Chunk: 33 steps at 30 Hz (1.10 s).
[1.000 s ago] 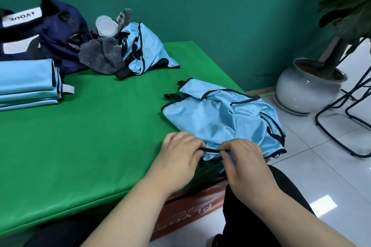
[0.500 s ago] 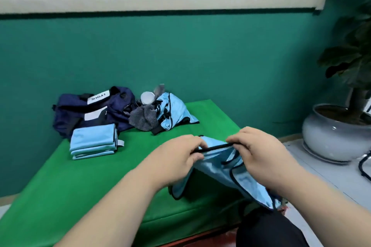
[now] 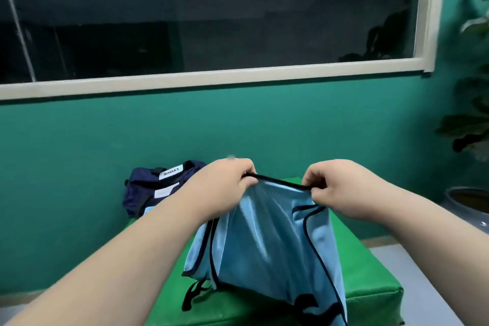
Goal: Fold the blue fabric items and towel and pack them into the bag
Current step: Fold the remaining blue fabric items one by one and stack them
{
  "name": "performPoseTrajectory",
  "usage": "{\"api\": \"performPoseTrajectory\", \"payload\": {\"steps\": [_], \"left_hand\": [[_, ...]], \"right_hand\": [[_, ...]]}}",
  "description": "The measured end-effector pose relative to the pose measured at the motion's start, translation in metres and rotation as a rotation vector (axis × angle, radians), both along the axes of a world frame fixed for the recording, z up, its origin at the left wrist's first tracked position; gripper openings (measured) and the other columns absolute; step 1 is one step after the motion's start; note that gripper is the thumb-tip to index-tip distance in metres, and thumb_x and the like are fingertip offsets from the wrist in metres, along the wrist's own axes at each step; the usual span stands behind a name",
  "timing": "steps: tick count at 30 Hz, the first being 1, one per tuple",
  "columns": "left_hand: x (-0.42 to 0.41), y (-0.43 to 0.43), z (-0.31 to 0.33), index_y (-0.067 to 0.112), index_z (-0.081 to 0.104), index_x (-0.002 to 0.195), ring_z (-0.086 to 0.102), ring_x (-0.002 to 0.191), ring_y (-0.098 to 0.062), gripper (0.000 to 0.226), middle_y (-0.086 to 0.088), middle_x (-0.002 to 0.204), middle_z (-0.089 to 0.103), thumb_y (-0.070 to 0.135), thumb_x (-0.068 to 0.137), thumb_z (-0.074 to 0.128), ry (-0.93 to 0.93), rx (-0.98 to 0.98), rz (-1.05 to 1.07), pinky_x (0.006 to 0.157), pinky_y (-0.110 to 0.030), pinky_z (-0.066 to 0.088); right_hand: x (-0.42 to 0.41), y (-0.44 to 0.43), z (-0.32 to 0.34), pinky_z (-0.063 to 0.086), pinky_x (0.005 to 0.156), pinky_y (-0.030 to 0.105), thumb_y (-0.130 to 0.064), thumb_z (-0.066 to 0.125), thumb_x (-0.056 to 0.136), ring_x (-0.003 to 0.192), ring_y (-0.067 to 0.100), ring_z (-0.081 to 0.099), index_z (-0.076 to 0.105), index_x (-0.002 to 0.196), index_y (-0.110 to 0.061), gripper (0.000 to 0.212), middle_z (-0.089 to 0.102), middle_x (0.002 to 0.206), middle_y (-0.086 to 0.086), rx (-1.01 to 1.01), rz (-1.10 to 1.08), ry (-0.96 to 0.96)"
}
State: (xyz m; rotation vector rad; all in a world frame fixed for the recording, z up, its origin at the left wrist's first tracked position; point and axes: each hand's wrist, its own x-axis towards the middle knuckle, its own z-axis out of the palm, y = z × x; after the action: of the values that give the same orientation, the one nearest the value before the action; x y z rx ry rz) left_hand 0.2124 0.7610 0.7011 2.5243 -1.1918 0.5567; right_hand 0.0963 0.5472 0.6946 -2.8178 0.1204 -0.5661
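- Teal wall (image 3: 79, 140) fills the background, with a wide window (image 3: 211, 21) of dark glass in a cream frame above it.
- Below me lies a green padded surface (image 3: 370, 272), and its near right corner shows low in the view.
- My left hand (image 3: 225, 185) is curled tight round the top edge of a light blue fabric item (image 3: 264, 241), with the fingers folded over the trim.
- My right hand (image 3: 341, 188) pinches the same edge further to the right, fingers and thumb closed on it.
- Between my two hands the black hem (image 3: 277, 181) is stretched into a shallow line, lifted well above the surface.
- From that hem the fabric hangs in loose folds, edged with more dark piping.
- Its lower end reaches down to the green near the front edge, but I cannot tell how much of it rests there.
- One black strap (image 3: 190, 296) dangles from the lower left corner of the fabric over the green.
- At the far left end of the surface, against the wall, sits the navy bag (image 3: 148, 190). It has a white label with upside-down lettering and is partly hidden behind my left forearm.
- Just in front of the bag a sliver of light blue (image 3: 149, 210) shows beside my forearm, too little to tell what it is.
- To the far right are the blurred leaves of a plant (image 3: 471, 114), with the rim of a grey pot (image 3: 465, 201) below them.
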Motion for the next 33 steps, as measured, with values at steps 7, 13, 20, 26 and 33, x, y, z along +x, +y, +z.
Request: {"api": "performPoseTrajectory", "payload": {"steps": [7,13,20,26,33], "left_hand": [[-0.016,0.028,0.031,0.027,0.065,0.104,0.053,0.093,-0.011,0.011,0.014,0.094,0.057,0.027,0.099,0.054,-0.036,0.07,0.016,0.077,-0.027,0.038],[-0.021,0.044,0.044,0.029,0.068,0.107,0.055,0.101,-0.013,0.019,0.011,0.1,0.059,0.02,0.098,0.054,-0.063,0.099,0.046,0.087,-0.029,0.043],[-0.026,0.058,0.053,0.027,0.068,0.106,0.054,0.1,-0.012,0.019,0.01,0.102,0.061,0.018,0.097,0.054,-0.093,0.08,0.067,0.088,-0.029,0.043],[-0.021,0.07,0.052,0.026,0.068,0.105,0.053,0.097,-0.013,0.018,0.012,0.096,0.058,0.016,0.097,0.055,-0.102,0.07,0.093,0.081,-0.025,0.038],[-0.009,0.085,0.04,0.028,0.068,0.102,0.055,0.094,-0.01,0.02,0.013,0.096,0.062,0.014,0.09,0.062,-0.054,0.142,0.14,0.084,-0.026,0.044]], "right_hand": [[-0.009,0.014,0.011,0.048,0.062,0.023,-0.011,0.059,0.074,0.07,0.006,0.059,0.062,0.076,-0.026,0.015,0.067,0.075,-0.01,0.103,0.012,0.069],[-0.006,0.026,-0.001,0.049,0.062,0.021,-0.01,0.056,0.072,0.074,0.006,0.061,0.064,0.082,-0.027,0.022,0.068,0.079,-0.01,0.193,0.028,0.128],[-0.004,0.024,-0.015,0.045,0.055,0.026,-0.009,0.054,0.071,0.056,0.011,0.053,0.068,0.077,-0.016,0.017,0.064,0.063,-0.006,0.316,0.058,0.174],[-0.001,0.016,-0.026,0.042,0.052,0.024,-0.009,0.055,0.076,0.053,0.01,0.051,0.064,0.073,-0.016,0.013,0.061,0.059,-0.007,0.461,0.052,0.05],[-0.003,0.0,-0.011,0.053,0.072,0.034,-0.008,0.066,0.078,0.065,0.01,0.059,0.074,0.074,-0.027,0.021,0.073,0.074,-0.003,0.494,0.058,-0.117]]}}
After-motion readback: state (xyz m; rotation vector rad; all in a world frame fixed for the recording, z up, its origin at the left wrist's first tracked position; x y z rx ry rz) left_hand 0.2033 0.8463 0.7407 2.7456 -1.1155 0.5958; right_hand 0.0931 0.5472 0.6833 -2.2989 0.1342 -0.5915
